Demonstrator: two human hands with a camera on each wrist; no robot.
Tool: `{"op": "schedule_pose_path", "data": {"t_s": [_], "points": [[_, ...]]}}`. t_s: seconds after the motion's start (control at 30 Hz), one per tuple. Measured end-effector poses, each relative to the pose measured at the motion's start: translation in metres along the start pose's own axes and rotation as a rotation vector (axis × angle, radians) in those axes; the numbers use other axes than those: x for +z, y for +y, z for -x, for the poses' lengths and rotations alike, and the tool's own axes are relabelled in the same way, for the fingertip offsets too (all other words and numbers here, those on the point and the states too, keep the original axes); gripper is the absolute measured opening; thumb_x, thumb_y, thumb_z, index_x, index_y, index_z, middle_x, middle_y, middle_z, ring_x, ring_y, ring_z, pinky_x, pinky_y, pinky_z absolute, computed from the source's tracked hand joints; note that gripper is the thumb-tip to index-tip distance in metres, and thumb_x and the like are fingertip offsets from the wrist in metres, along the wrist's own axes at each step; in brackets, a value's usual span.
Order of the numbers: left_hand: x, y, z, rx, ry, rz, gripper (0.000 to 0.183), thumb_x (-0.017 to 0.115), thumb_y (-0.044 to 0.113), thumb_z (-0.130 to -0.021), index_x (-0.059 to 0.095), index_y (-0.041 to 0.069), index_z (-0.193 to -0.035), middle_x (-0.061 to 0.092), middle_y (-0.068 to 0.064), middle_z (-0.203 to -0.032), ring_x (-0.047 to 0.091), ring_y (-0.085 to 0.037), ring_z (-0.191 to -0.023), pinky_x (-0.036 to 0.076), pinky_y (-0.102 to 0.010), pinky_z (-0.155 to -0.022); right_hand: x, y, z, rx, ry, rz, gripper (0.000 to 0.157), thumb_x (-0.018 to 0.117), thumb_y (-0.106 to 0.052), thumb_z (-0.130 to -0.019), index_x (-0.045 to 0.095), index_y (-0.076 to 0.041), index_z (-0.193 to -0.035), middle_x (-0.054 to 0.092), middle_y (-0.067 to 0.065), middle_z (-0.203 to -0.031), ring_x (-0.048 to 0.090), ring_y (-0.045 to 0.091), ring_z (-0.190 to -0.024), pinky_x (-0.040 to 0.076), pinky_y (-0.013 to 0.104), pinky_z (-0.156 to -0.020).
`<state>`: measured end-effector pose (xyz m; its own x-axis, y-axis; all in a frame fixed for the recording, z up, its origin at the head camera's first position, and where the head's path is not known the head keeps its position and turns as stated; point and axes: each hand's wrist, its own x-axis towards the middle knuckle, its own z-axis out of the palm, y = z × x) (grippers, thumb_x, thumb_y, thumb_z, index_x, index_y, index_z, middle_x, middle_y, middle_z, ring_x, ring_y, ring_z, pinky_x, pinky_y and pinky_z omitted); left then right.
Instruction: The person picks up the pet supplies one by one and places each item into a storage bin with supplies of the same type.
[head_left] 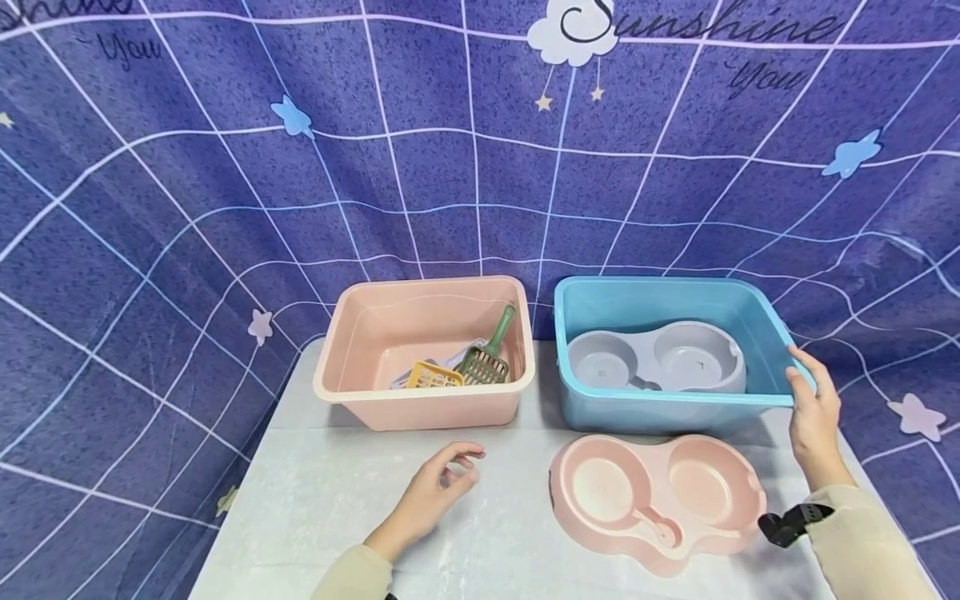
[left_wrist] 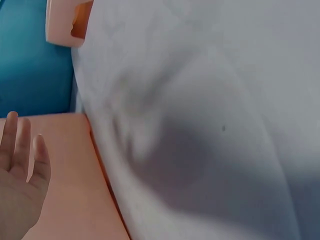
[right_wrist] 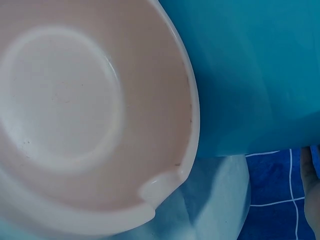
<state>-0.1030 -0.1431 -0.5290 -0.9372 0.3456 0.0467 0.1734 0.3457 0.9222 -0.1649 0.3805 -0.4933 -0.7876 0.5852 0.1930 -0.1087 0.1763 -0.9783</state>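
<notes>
My right hand (head_left: 813,417) grips the right rim of a blue plastic bin (head_left: 675,412), thumb and fingers at its front corner. Inside that bin lies a grey double pet bowl (head_left: 693,358). A pink double bowl (head_left: 660,492) rests on the table just in front of it, and its rounded end (right_wrist: 60,100) fills much of the right wrist view. My left hand (head_left: 431,492) holds nothing; its fingers are loosely bent over the table, in front of a pink bin (head_left: 435,408). That bin contains a green slotted scoop (head_left: 491,354) and a yellow one (head_left: 435,375).
A whitish cloth covers the table (head_left: 300,517). Behind the bins and along both sides hangs a purple-blue curtain (head_left: 480,167) with white grid lines and stars. The two bins stand side by side with a narrow gap between them.
</notes>
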Motion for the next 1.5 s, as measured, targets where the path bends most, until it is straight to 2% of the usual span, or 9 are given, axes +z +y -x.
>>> {"op": "schedule_pose_path", "data": {"t_s": [0.2,0.37,0.5,0.63,0.8,0.9,1.1,1.27,1.5], "points": [[0.015,0.001,-0.008,-0.057,-0.048,0.059,0.033,0.063,0.021,-0.098,0.059,0.018,-0.131,0.062,0.002,-0.126,0.056,-0.016,-0.105,0.047,-0.027,-0.085,0.0,0.002,-0.001,-0.007,-0.003,0.033,0.039,0.049,-0.014,-0.101,0.06,-0.02,-0.138,0.055,-0.017,-0.129,0.043,0.009,-0.123,0.029,0.015,-0.101],[0.031,-0.003,-0.018,-0.089,-0.068,0.101,0.035,0.061,0.013,-0.098,0.058,0.007,-0.132,0.063,-0.008,-0.126,0.056,-0.019,-0.103,0.044,-0.027,-0.085,0.002,0.002,-0.003,0.0,0.009,-0.021,0.038,0.049,-0.011,-0.101,0.064,-0.019,-0.134,0.057,-0.014,-0.127,0.043,0.01,-0.124,0.028,0.015,-0.101],[0.045,-0.004,-0.023,-0.099,-0.082,0.116,0.037,0.062,0.014,-0.097,0.056,0.008,-0.133,0.064,-0.008,-0.124,0.058,-0.017,-0.1,0.045,-0.026,-0.083,0.002,0.002,-0.001,0.005,0.023,-0.057,0.037,0.05,-0.009,-0.1,0.065,-0.018,-0.132,0.059,-0.013,-0.126,0.043,0.011,-0.123,0.028,0.013,-0.099],[0.058,-0.005,-0.027,-0.108,-0.087,0.134,0.04,0.064,0.017,-0.096,0.055,0.01,-0.135,0.065,-0.005,-0.123,0.06,-0.016,-0.098,0.047,-0.027,-0.08,0.002,0.002,0.0,0.0,0.028,-0.045,0.037,0.049,-0.01,-0.1,0.065,-0.018,-0.132,0.059,-0.014,-0.127,0.044,0.011,-0.123,0.029,0.015,-0.1],[0.071,-0.008,-0.032,-0.133,-0.091,0.224,0.042,0.064,0.016,-0.096,0.053,0.007,-0.136,0.063,-0.008,-0.126,0.06,-0.02,-0.103,0.046,-0.033,-0.086,0.002,0.003,0.0,-0.013,0.024,-0.04,0.038,0.048,-0.009,-0.1,0.065,-0.017,-0.132,0.059,-0.014,-0.126,0.044,0.01,-0.123,0.029,0.013,-0.099],[0.078,-0.008,-0.034,-0.158,-0.089,0.242,0.042,0.063,0.015,-0.096,0.053,0.006,-0.136,0.062,-0.01,-0.127,0.06,-0.021,-0.105,0.047,-0.034,-0.089,0.002,0.003,-0.001,-0.026,0.023,-0.031,0.038,0.048,-0.008,-0.1,0.065,-0.017,-0.133,0.059,-0.015,-0.126,0.044,0.01,-0.122,0.03,0.013,-0.096],[0.091,-0.008,-0.036,-0.173,-0.073,0.247,0.042,0.066,0.014,-0.094,0.055,0.005,-0.134,0.062,-0.013,-0.126,0.061,-0.021,-0.102,0.05,-0.032,-0.085,0.002,0.004,-0.001,-0.039,0.024,-0.021,0.038,0.047,-0.01,-0.1,0.064,-0.018,-0.133,0.058,-0.015,-0.126,0.045,0.01,-0.121,0.03,0.017,-0.099],[0.102,-0.009,-0.035,-0.17,-0.035,0.2,0.045,0.072,0.017,-0.09,0.057,0.007,-0.131,0.063,-0.01,-0.121,0.062,-0.019,-0.096,0.051,-0.03,-0.081,0.004,0.002,0.0,-0.023,0.029,-0.069,0.038,0.047,-0.008,-0.1,0.065,-0.017,-0.132,0.059,-0.013,-0.126,0.044,0.012,-0.122,0.03,0.014,-0.098],[0.113,-0.007,-0.036,-0.214,-0.029,0.151,0.048,0.076,0.026,-0.087,0.059,0.009,-0.128,0.064,-0.003,-0.113,0.063,-0.014,-0.09,0.052,-0.027,-0.078,0.003,0.003,0.001,-0.029,0.029,-0.027,0.039,0.046,-0.009,-0.1,0.064,-0.019,-0.133,0.058,-0.014,-0.128,0.044,0.011,-0.123,0.028,0.018,-0.101]]}}
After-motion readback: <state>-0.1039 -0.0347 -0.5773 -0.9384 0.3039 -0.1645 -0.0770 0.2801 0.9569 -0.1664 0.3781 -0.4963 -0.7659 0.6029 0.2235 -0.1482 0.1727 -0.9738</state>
